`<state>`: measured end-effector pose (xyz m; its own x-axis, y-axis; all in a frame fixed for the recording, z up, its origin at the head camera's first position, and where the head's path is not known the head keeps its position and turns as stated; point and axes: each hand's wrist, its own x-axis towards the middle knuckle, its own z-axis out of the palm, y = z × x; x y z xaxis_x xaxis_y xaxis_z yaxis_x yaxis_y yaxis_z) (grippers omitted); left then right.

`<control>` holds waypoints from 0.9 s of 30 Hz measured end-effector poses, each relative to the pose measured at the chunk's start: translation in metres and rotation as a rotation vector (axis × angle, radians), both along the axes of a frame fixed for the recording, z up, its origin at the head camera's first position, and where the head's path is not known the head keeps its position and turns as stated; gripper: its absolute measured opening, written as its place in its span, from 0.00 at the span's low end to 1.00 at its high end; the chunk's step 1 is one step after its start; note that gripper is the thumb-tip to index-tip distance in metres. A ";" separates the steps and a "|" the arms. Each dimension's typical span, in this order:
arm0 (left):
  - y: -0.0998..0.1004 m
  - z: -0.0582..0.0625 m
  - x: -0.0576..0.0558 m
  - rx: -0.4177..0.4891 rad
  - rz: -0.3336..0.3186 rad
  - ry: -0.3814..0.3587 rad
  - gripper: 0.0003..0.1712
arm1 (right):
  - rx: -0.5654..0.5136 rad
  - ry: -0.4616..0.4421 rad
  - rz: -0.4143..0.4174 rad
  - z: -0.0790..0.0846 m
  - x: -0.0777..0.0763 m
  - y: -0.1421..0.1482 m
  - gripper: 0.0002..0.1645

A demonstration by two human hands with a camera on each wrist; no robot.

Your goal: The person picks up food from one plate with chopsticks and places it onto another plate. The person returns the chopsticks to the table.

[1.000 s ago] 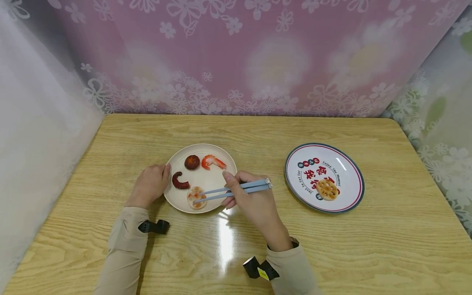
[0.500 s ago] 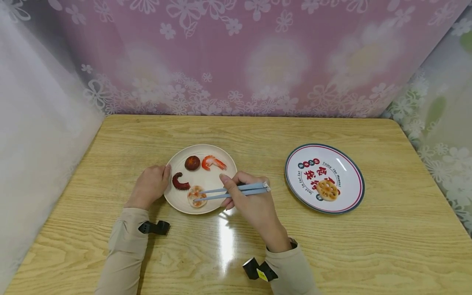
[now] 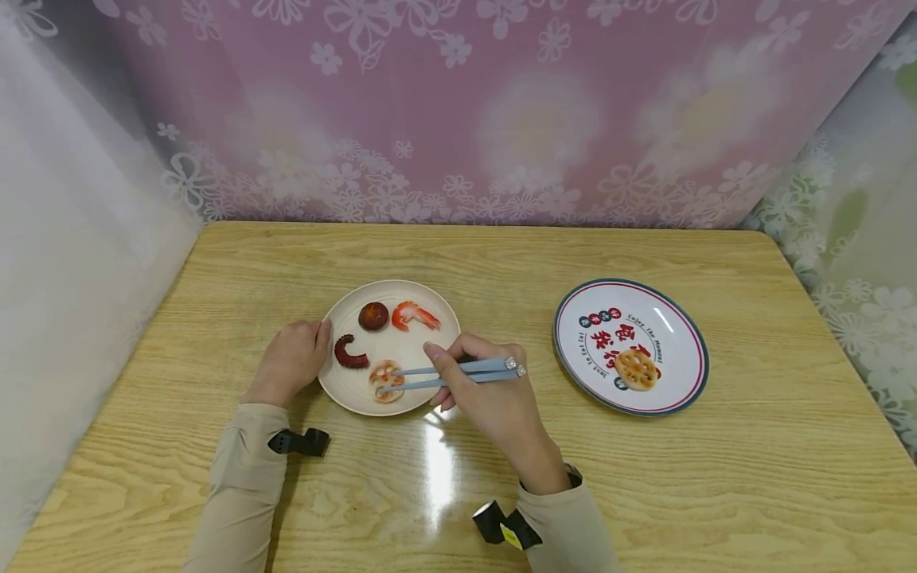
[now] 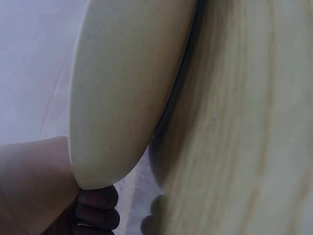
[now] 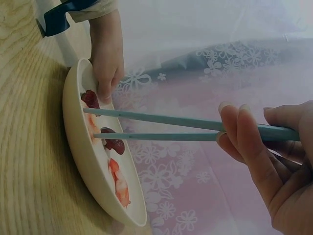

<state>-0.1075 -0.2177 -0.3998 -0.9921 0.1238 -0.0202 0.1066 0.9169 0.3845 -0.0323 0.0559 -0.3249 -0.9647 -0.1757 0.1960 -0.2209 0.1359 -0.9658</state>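
Observation:
My left hand (image 3: 288, 360) holds the cream plate (image 3: 423, 382) by its left rim, thumb on top and fingers beneath, as the left wrist view shows. In my right hand (image 3: 494, 390) I grip a pair of blue chopsticks (image 3: 458, 374). Their spread tips touch a pale lotus root slice (image 3: 383, 372) at the plate's near side. Around it on the same plate lie a dark red octopus tentacle (image 3: 351, 355), a brown mushroom cap (image 3: 373, 317) and an orange-red shrimp (image 3: 415, 315). Whether the tips squeeze the slice or only rest on it, I cannot tell.
To the right stands a white plate (image 3: 673, 318) with a blue and red rim and printed lettering, bearing a browned lotus root slice (image 3: 637, 369). Both plates are on a wooden table (image 3: 501, 263). Behind it hangs a pink floral curtain (image 3: 458, 119).
The pale lotus root slice has shifted slightly right on the cream plate, with the chopstick tips still at it. The chopsticks' rear ends sit a little further left. My left hand keeps its place.

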 end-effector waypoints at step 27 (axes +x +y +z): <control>-0.001 -0.001 0.000 0.002 -0.013 0.026 0.25 | -0.012 -0.010 0.027 0.012 0.001 0.018 0.18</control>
